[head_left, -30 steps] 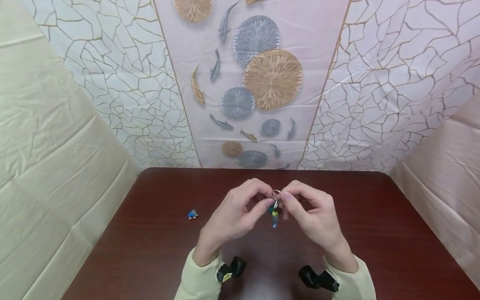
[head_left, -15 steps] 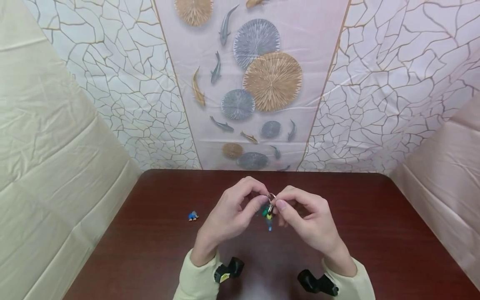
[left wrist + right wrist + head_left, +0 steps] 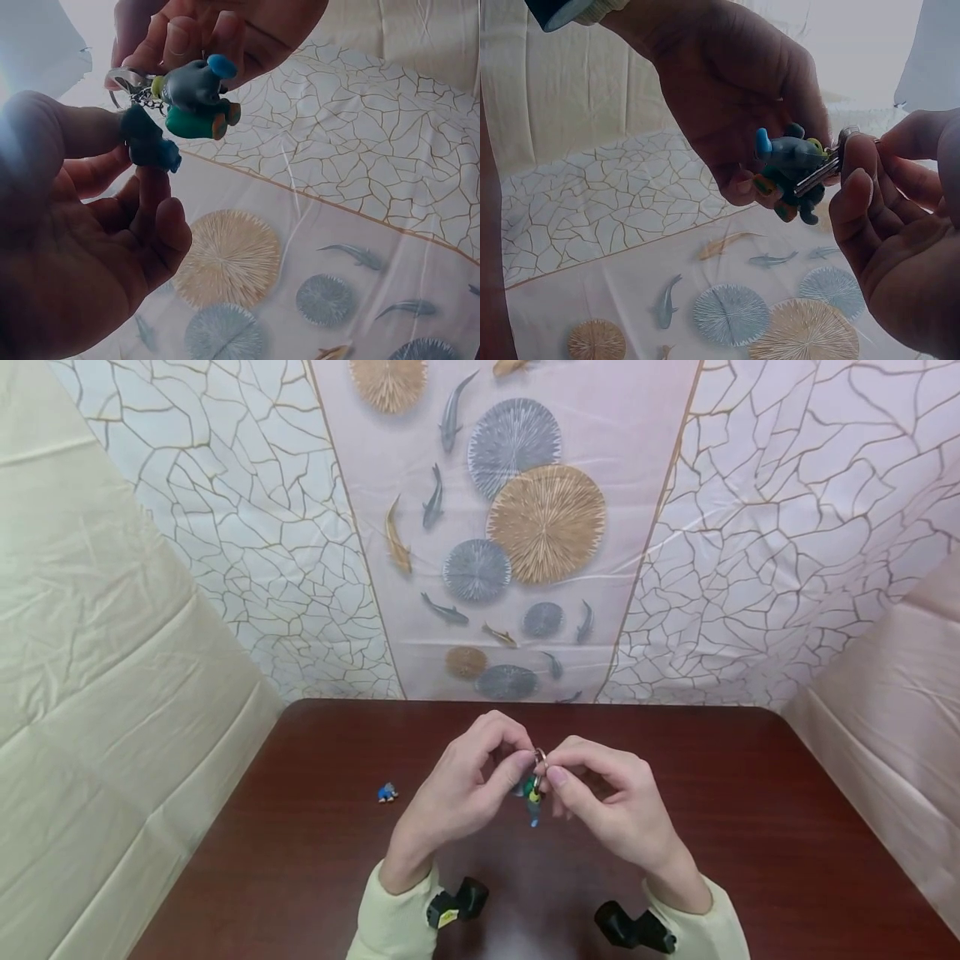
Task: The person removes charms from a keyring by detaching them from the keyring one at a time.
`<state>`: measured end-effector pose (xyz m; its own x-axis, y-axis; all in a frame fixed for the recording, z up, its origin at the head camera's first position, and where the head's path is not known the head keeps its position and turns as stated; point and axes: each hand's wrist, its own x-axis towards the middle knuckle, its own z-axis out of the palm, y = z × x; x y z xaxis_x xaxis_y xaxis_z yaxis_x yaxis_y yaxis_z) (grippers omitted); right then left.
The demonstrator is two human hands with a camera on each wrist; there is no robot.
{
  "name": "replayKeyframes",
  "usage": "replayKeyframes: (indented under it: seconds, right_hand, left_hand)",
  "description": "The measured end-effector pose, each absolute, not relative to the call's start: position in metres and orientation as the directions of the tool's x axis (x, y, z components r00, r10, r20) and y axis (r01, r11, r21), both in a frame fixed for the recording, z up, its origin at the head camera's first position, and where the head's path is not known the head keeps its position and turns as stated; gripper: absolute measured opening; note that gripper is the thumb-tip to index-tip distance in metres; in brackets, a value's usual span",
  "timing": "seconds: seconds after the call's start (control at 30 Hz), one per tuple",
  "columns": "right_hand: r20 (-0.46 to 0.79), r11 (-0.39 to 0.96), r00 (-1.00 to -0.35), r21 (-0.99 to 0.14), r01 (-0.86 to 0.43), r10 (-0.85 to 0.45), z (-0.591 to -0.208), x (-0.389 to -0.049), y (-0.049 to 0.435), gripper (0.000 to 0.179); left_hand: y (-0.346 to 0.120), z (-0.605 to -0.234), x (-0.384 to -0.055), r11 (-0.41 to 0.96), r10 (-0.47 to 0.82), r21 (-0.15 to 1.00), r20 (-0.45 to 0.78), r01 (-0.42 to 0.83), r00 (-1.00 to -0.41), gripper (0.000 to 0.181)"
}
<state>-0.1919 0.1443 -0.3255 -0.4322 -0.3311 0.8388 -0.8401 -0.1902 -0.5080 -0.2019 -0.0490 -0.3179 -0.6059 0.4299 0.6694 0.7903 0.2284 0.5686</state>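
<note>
Both hands are raised over the table, pinching a metal key ring (image 3: 541, 754) between them. My left hand (image 3: 461, 781) has its thumb and index fingertip at the ring's left side. Thumb and fingers of my right hand (image 3: 618, 793) grip its right side. Small toy charms dangle below: a grey one with a blue tip (image 3: 191, 86), a green one (image 3: 189, 124) and a teal one (image 3: 148, 142) by the left fingers. Short chains link them to the ring. In the right wrist view, a narrow metal piece (image 3: 817, 178) hangs beside the charms; fingers partly hide the ring.
A small blue figurine (image 3: 387, 792) lies on the dark red-brown table (image 3: 315, 868), left of the hands. Patterned cloth (image 3: 480, 627) hangs behind the table's far edge, with plain cream cloth (image 3: 112, 693) on the left side. Black cameras (image 3: 457, 902) sit on both wrists.
Both hands have shifted slightly left with the key ring, and the right hand sits a little lower. The ring has turned and the charms swing lower. The blue figurine stays put.
</note>
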Motion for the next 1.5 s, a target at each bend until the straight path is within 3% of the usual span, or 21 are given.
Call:
replayKeyframes:
  seconds: [0.2,0.57,0.73,0.93,1.27,1.37,1.5]
  right_hand:
    - [0.838,-0.194,-0.434,-0.51,-0.838,-0.329,-0.326,-0.192,0.144,0.024]
    - [0.774,-0.121,-0.533,-0.599,-0.792,-0.342,-0.327,-0.189,0.142,0.026]
    - [0.761,-0.116,-0.541,-0.612,-0.783,-0.358,-0.328,-0.189,0.143,0.027]
    - [0.81,-0.13,-0.479,-0.545,-0.828,-0.34,-0.328,-0.191,0.14,0.024]
    - [0.91,-0.14,-0.279,-0.333,-0.932,-0.308,-0.322,-0.194,0.133,0.005]
    - [0.908,-0.133,-0.272,-0.327,-0.936,-0.32,-0.323,-0.195,0.132,0.005]
    - [0.884,-0.099,-0.326,-0.377,-0.921,-0.334,-0.325,-0.196,0.133,0.009]
  left_hand:
    - [-0.049,-0.318,-0.201,0.231,0.433,0.584,0.655,0.779,-0.619,0.005]
    - [-0.049,-0.318,-0.198,0.214,0.435,0.562,0.678,0.799,-0.593,0.004]
    - [-0.05,-0.316,-0.197,0.241,0.415,0.546,0.689,0.803,-0.594,0.005]
    - [-0.052,-0.316,-0.197,0.236,0.388,0.562,0.693,0.793,-0.607,0.004]
    - [-0.054,-0.314,-0.197,0.227,0.402,0.539,0.707,0.811,-0.582,0.001]
    - [-0.054,-0.313,-0.196,0.224,0.422,0.51,0.717,0.83,-0.554,0.002]
    - [-0.054,-0.312,-0.194,0.24,0.439,0.464,0.731,0.853,-0.522,0.002]
